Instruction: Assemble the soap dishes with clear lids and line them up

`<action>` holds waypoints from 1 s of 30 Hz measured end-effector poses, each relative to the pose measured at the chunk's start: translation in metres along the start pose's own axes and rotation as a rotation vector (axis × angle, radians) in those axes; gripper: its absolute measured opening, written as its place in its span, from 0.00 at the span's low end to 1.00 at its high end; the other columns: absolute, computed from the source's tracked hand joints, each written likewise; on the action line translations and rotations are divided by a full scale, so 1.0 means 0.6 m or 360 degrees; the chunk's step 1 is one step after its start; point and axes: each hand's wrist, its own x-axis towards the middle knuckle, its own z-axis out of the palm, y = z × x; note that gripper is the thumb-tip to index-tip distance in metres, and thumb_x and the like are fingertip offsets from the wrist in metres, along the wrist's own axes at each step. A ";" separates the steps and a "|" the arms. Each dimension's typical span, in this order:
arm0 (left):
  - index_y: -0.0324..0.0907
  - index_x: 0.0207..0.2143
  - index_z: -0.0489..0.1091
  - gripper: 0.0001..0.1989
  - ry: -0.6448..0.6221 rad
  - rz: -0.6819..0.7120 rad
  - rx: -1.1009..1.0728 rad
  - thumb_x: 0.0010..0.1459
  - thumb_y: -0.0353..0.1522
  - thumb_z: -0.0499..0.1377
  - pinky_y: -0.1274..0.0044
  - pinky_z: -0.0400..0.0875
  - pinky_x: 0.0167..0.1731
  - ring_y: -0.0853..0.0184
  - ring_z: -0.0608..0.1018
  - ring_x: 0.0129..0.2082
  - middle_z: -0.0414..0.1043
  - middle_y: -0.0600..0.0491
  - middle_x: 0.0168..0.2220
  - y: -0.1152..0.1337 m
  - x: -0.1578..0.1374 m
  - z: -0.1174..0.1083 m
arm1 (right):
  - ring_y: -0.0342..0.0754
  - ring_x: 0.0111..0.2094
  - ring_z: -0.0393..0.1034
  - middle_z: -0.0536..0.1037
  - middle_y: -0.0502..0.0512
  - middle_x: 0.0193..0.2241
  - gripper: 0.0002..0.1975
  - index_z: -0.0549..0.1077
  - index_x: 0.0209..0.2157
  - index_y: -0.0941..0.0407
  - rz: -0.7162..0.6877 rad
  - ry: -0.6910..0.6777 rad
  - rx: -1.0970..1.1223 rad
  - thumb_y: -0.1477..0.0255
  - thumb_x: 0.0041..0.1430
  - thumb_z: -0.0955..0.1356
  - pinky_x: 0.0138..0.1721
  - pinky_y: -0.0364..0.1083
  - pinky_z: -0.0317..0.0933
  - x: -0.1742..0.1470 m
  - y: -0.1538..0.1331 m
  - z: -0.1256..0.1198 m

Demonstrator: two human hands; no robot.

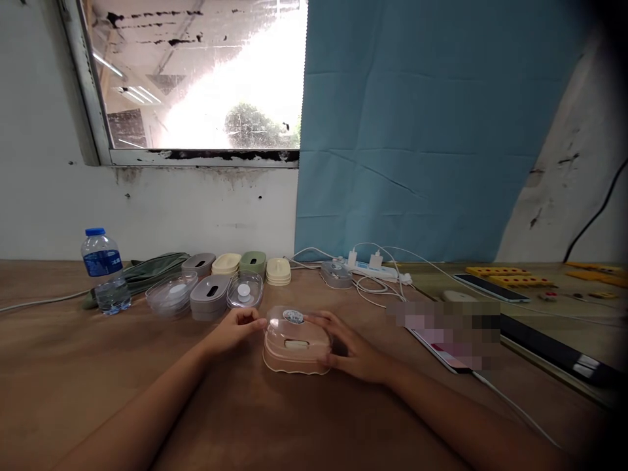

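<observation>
A pink soap box with a slot in its top stands upright on the brown table in front of me. Over it sits a clear plastic lid bearing a small oval sticker; whether it is fully seated I cannot tell. My left hand is closed, its thumb and forefinger pinching at the lid's left edge. From the right, my right hand grips the box, fingers on the lid by the sticker and thumb low on the side.
Behind the box are grey box parts, clear lids, cream inserts and a green part. A water bottle stands left. Rightward lie a power strip, cables, a phone and yellow pieces.
</observation>
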 end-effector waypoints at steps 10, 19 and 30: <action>0.38 0.27 0.63 0.14 -0.0261 -0.0092 0.0151 0.48 0.41 0.57 0.82 0.58 0.26 0.74 0.65 0.26 0.63 0.58 0.25 -0.004 0.003 -0.005 | 0.56 0.56 0.47 0.49 0.54 0.55 0.40 0.50 0.57 0.47 0.0127 -0.0251 0.0025 0.56 0.44 0.68 0.55 0.52 0.46 -0.001 0.005 -0.007; 0.38 0.31 0.63 0.12 -0.0231 -0.0033 0.0374 0.52 0.39 0.54 0.81 0.60 0.27 0.73 0.66 0.27 0.64 0.56 0.27 -0.009 0.002 -0.008 | 0.56 0.53 0.51 0.52 0.56 0.51 0.39 0.56 0.54 0.48 0.0116 -0.0185 -0.0018 0.56 0.40 0.70 0.54 0.53 0.48 0.001 0.014 -0.006; 0.39 0.27 0.65 0.08 0.0197 0.0324 0.1200 0.52 0.34 0.51 0.80 0.56 0.23 0.72 0.63 0.22 0.63 0.56 0.22 -0.006 0.000 -0.021 | 0.55 0.48 0.56 0.57 0.55 0.43 0.36 0.62 0.48 0.52 0.0239 0.0387 -0.0210 0.57 0.35 0.72 0.52 0.55 0.50 0.005 0.082 -0.009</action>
